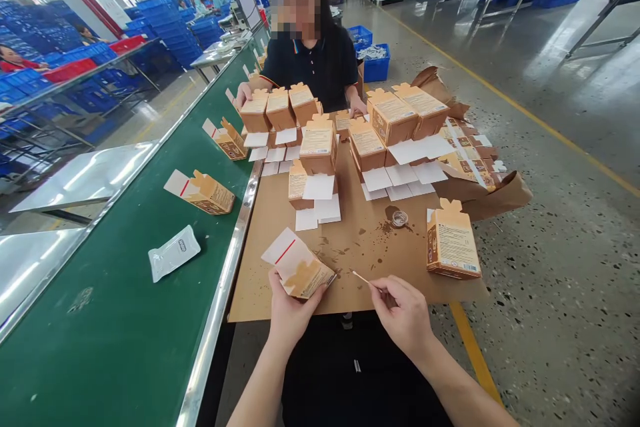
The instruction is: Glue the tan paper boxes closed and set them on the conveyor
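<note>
Because the light, thin-walled cardboard carton could bend easily, it is held by its body in the left hand above the near edge of the desk, while a thin wooden swab is pinched in the right hand.

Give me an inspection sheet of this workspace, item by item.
Surface: brown cardboard sheet marked with brown stains, beside a green conveyor belt.
Job's things: tan cartons with white flaps stand in groups; a small clear dish sits by the stains.
Clutter: foil sachet on the belt; crumpled brown paper at the board's far edge.
Grippers: left hand holds a carton with a red-striped flap; right hand pinches a thin stick.
Cables: nothing seen.
Surroundings: co-worker opposite, hands at the cartons; blue crates; speckled floor.
</note>
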The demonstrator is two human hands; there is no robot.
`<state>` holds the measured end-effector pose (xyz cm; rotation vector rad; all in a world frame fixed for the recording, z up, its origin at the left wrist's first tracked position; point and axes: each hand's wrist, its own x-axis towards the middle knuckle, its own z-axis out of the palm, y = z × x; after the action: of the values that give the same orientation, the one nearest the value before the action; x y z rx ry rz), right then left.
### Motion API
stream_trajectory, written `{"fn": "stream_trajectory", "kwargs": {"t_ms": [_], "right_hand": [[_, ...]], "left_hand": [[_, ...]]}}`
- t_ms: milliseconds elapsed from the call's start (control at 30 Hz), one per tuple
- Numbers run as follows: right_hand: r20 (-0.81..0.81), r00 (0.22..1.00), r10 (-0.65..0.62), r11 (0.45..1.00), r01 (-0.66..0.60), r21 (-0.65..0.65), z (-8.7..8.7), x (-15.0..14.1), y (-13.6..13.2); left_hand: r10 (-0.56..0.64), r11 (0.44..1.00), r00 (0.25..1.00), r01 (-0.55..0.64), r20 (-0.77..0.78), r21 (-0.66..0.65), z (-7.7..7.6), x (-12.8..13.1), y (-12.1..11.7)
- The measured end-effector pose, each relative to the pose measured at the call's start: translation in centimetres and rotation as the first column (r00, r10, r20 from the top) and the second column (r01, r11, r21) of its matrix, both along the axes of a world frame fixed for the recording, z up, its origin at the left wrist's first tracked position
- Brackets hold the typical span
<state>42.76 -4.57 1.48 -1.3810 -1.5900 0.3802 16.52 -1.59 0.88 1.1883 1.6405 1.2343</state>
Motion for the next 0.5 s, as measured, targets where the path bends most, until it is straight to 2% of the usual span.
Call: {"fn": "stream_trajectory", "kwargs": {"t_ms": [100, 367, 433, 500], "right_hand": [[-0.062, 0.998, -0.024, 1.0, 0.024, -0.008, 0.4, 0.8, -1.0], [-0.046, 0.999, 0.011, 1.0, -0.011, -0.017, 0.3, 0.3, -1.7], [-0.038, 0.999, 0.015, 1.0, -0.015, 0.008, 0.6, 0.1, -1.4], [-0.04, 0.999, 0.018, 0.999, -0.016, 0.029, 0.8, 0.2, -1.2]], "left_hand": [[0.039, 0.999, 0.99, -0.042, -0.136, -0.015, -0.7, 0.1, -0.9], [0.06, 0.998, 0.973, -0.062, -0.223, -0.002, -3.1, 0.0, -0.3], [0.066, 0.998, 0.975, -0.065, -0.214, 0.01, -3.2, -0.6, 0.2], [0.074, 0.997, 0.986, -0.072, -0.149, 0.02, -2.3, -2.4, 1.1]]}}
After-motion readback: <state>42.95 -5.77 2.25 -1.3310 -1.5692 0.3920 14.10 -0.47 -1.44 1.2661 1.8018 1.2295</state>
